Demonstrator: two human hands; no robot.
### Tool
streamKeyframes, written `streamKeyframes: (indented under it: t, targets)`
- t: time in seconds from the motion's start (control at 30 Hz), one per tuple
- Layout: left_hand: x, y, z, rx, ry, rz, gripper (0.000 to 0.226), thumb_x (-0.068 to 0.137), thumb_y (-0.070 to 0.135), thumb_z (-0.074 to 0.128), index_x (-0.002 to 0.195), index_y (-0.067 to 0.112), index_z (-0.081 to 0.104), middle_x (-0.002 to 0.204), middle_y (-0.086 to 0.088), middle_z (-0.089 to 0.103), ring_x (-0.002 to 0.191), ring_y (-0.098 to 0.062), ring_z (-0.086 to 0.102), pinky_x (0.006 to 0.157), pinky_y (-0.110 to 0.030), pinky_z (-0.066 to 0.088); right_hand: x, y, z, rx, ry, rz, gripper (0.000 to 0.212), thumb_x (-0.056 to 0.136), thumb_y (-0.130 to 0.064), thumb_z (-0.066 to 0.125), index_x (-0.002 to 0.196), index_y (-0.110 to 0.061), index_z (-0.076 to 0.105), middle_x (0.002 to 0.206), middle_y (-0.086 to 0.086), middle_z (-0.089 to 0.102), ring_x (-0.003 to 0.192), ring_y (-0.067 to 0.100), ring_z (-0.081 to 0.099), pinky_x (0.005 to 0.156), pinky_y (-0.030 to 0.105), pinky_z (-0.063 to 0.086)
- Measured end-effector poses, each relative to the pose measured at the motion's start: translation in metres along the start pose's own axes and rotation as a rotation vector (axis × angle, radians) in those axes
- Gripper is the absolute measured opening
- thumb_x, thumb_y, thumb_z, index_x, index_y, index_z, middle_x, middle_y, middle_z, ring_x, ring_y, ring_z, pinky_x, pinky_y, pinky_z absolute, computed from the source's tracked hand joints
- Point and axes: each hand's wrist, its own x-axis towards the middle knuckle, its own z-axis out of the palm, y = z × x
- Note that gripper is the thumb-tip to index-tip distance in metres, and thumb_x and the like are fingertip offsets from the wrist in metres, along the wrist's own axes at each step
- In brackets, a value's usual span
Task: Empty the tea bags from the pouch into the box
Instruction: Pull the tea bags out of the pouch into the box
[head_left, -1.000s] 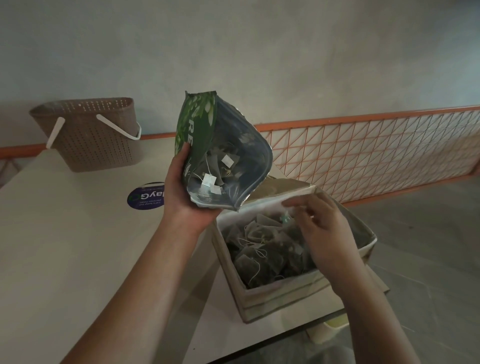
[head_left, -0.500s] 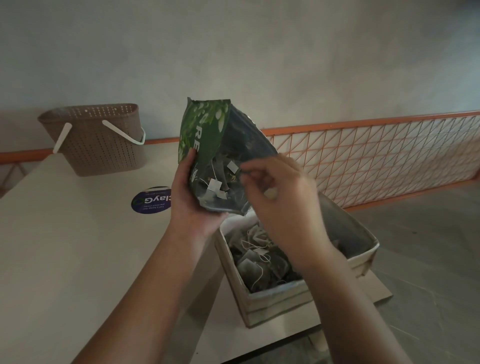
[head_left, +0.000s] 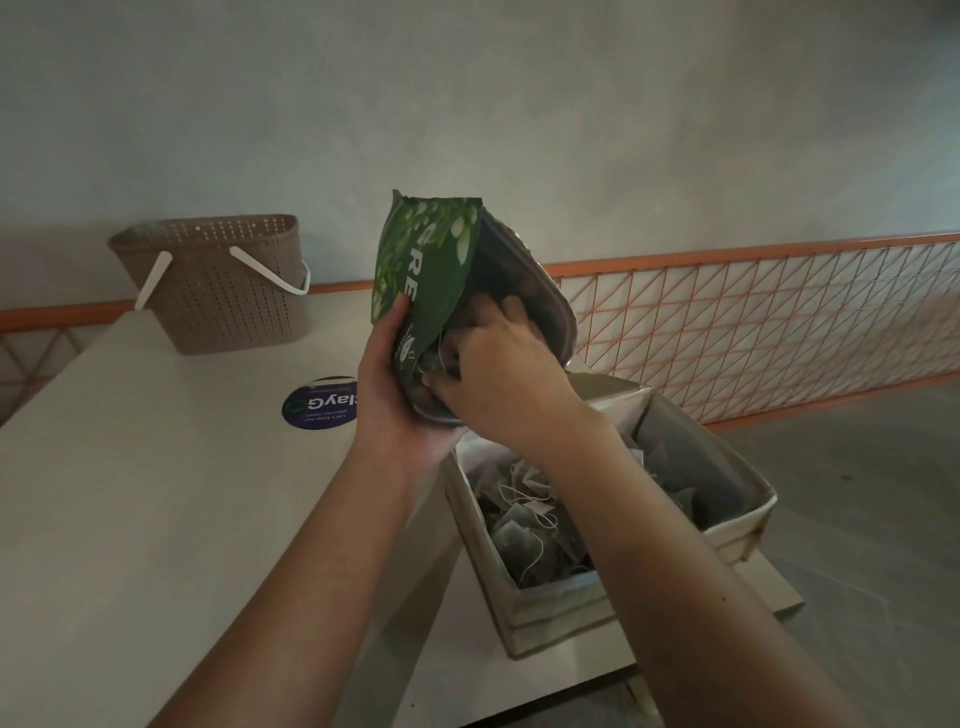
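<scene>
A green foil pouch (head_left: 423, 260) with white leaf print is held tilted above the table, its mouth facing me. My left hand (head_left: 395, 384) grips the pouch's lower left side. My right hand (head_left: 498, 374) reaches into the pouch's mouth, fingers curled among tea bags inside; the fingertips are hidden. Below and to the right stands an open pale box (head_left: 737, 535) holding several tea bags (head_left: 524, 525) with strings and tags.
A brown perforated basket (head_left: 228, 291) with white handles stands at the back left of the white table (head_left: 130, 519). A round blue sticker (head_left: 319, 402) lies on the table. An orange wire-mesh railing (head_left: 753, 317) runs along the right, floor beyond.
My right hand rose from the box to the pouch and has now gone into its mouth. The pouch stayed in my left hand, tilted a little more upright.
</scene>
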Motion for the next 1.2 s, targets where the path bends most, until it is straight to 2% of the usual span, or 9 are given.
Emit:
streamKeyframes:
  t: [0.1,0.17,0.27,0.43,0.53,0.77,0.93,1.1,1.2]
  targets:
    - [0.0,0.003,0.001,-0.055,-0.021,0.01,0.065,0.095,0.053,0.049,0.151,0.021,0.047,0.157,-0.005,0.046,0.14,-0.028,0.048,0.11,-0.045,0.044,-0.003,0.004,-0.005,0.215,0.0,-0.014,0.011,0.087,-0.028,0.063,0.08,-0.021,0.059,0.102,0.001,0.045,0.105,0.021,0.042,0.088,0.028,0.041]
    - [0.0,0.004,0.004,-0.076,-0.027,0.008,0.063,0.095,0.053,0.049,0.149,0.021,0.051,0.152,-0.007,0.051,0.129,-0.03,0.057,0.095,-0.043,0.055,-0.006,0.009,-0.009,0.377,0.077,-0.002,0.021,0.086,-0.02,0.067,0.073,-0.023,0.05,0.089,-0.007,0.05,0.084,0.012,0.051,0.07,0.014,0.039]
    - [-0.002,0.004,0.006,-0.086,-0.002,-0.011,0.06,0.093,0.055,0.052,0.143,0.021,0.058,0.145,-0.008,0.058,0.127,-0.03,0.06,0.102,-0.046,0.049,-0.012,0.016,-0.017,0.577,0.22,0.054,0.018,0.088,-0.02,0.069,0.079,-0.018,0.053,0.083,-0.01,0.058,0.073,-0.002,0.054,0.061,0.006,0.042]
    - [0.001,0.004,0.007,-0.096,0.009,-0.022,0.058,0.094,0.056,0.053,0.142,0.023,0.059,0.144,-0.008,0.06,0.133,-0.031,0.056,0.108,-0.045,0.045,-0.023,0.029,-0.029,0.886,0.35,0.113,0.005,0.09,-0.016,0.067,0.093,-0.012,0.066,0.087,0.001,0.072,0.082,0.016,0.07,0.074,0.041,0.06]
    - [0.004,0.002,0.007,-0.078,0.016,-0.018,0.059,0.092,0.058,0.055,0.142,0.027,0.058,0.143,-0.009,0.061,0.131,-0.035,0.057,0.106,-0.049,0.047,-0.028,0.034,-0.037,0.962,0.405,0.118,0.003,0.093,-0.014,0.063,0.096,-0.013,0.065,0.089,0.004,0.072,0.081,0.019,0.071,0.075,0.047,0.059]
    - [0.009,-0.003,0.005,-0.118,-0.019,-0.052,0.061,0.093,0.059,0.053,0.145,0.027,0.055,0.148,-0.009,0.057,0.132,-0.033,0.055,0.096,-0.045,0.054,-0.033,0.043,-0.04,0.876,0.378,0.155,0.013,0.092,-0.007,0.063,0.103,-0.014,0.065,0.095,-0.005,0.069,0.076,0.014,0.069,0.07,0.038,0.06]
    - [0.015,-0.004,-0.005,-0.123,-0.017,-0.069,0.062,0.092,0.059,0.056,0.146,0.028,0.053,0.149,-0.008,0.055,0.137,-0.033,0.052,0.105,-0.047,0.049,-0.041,0.05,-0.037,0.78,0.362,0.135,0.044,0.082,0.002,0.07,0.116,-0.021,0.057,0.116,-0.001,0.059,0.087,0.009,0.058,0.066,0.009,0.046]
    - [0.015,-0.007,-0.006,-0.13,-0.016,-0.031,0.059,0.094,0.057,0.053,0.143,0.025,0.056,0.143,-0.011,0.061,0.131,-0.037,0.057,0.096,-0.049,0.055,-0.055,0.053,-0.028,0.919,0.411,0.224,0.041,0.083,0.001,0.068,0.113,-0.023,0.052,0.116,-0.003,0.056,0.086,0.015,0.059,0.069,0.017,0.05]
    - [0.015,-0.006,-0.005,-0.112,0.001,-0.022,0.06,0.092,0.057,0.056,0.142,0.026,0.057,0.143,-0.01,0.061,0.131,-0.037,0.057,0.099,-0.049,0.053,-0.066,0.054,-0.031,1.057,0.576,0.236,0.028,0.086,0.005,0.064,0.108,-0.012,0.059,0.109,0.001,0.062,0.088,0.021,0.063,0.073,0.029,0.057]
